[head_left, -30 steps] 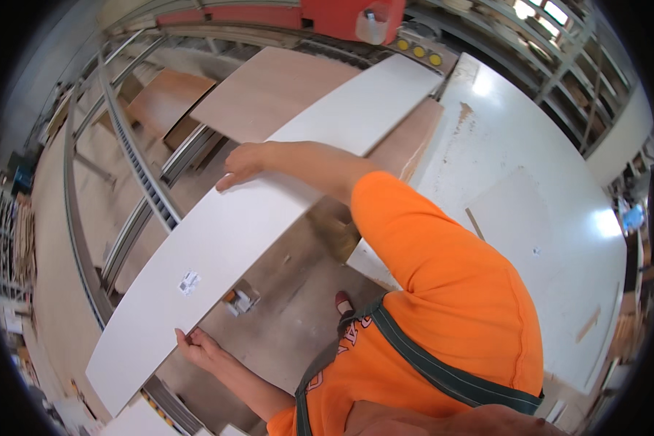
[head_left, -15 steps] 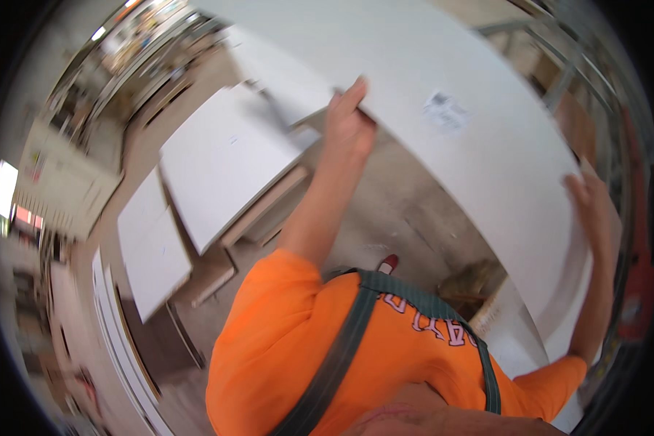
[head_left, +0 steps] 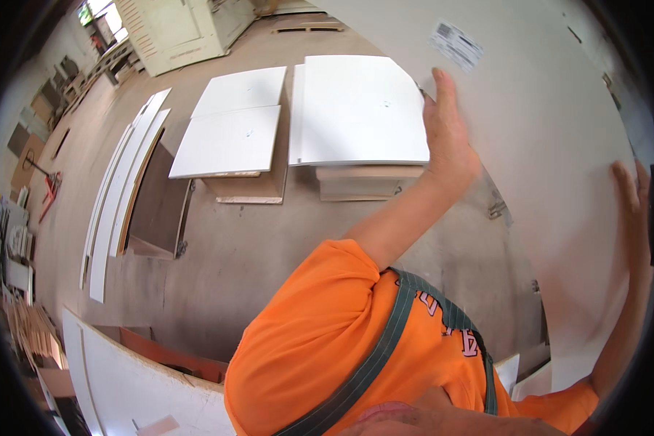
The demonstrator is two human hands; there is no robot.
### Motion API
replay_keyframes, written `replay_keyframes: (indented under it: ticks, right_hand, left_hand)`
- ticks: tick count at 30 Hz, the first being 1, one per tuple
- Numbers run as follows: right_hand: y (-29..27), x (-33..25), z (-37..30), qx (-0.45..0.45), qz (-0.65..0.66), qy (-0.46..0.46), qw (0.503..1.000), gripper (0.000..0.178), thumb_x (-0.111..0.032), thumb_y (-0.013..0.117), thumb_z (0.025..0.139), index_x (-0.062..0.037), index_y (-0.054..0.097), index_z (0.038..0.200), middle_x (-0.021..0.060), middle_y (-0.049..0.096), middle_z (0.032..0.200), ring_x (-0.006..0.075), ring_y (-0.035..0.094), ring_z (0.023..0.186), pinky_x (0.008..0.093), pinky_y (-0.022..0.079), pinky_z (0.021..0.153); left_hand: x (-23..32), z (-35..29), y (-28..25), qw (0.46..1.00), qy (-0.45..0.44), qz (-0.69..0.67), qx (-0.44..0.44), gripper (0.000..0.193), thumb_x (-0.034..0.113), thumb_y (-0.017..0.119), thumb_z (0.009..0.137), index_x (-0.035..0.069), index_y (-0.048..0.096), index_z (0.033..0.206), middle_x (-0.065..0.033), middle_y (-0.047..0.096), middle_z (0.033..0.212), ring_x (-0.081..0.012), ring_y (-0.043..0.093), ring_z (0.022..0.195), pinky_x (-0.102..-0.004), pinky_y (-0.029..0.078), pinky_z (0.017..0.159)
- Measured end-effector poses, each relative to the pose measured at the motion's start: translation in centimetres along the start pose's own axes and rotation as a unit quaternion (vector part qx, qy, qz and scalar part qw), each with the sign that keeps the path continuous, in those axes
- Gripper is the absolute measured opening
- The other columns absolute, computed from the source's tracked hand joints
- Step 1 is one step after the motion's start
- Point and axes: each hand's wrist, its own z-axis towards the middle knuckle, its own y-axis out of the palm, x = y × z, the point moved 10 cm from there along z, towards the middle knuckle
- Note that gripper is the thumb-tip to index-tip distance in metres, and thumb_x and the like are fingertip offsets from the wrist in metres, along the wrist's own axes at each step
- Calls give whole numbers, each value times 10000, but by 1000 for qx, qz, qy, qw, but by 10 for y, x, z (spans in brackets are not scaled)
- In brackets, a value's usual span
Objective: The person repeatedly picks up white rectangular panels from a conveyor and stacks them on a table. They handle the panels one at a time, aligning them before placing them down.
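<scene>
Head view: a large white panel (head_left: 545, 167) fills the upper right of the frame, carried off the floor between both hands. Left hand (head_left: 449, 134) lies flat with fingers extended against the panel's near edge, just below a small printed label (head_left: 455, 43); right hand (head_left: 632, 211) is pressed open-palmed against the far right edge, fingers pointing up. The panel's long axis runs from upper left to lower right, so the hands stand well apart along it, the left nearer the stacks. Two low stacks of white boards (head_left: 356, 109) rest on the concrete floor (head_left: 269, 254) to the left of the panel, beyond the left hand, with narrow strips (head_left: 116, 196) farther left.
</scene>
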Motion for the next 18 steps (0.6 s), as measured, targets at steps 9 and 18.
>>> replay_keyframes:
  ticks: [9,18]
  right_hand:
    - [44,-264,84,-36,103,-80,991,679,-645,574,829,-58,559,1170,164,637,922,237,655,831,353,550,775]
    - [47,-537,101,-128,245,-217,936,810,-646,627,784,-29,486,1289,193,632,1017,286,648,931,387,543,836]
  left_hand:
    - [307,2,-41,960,261,105,11,646,557,495,938,7,366,1251,-67,447,1227,-164,437,1121,-317,383,992]
    - [561,-75,-68,887,421,178,59,551,478,513,960,18,410,1246,-57,463,1242,-164,463,1110,-327,409,952]
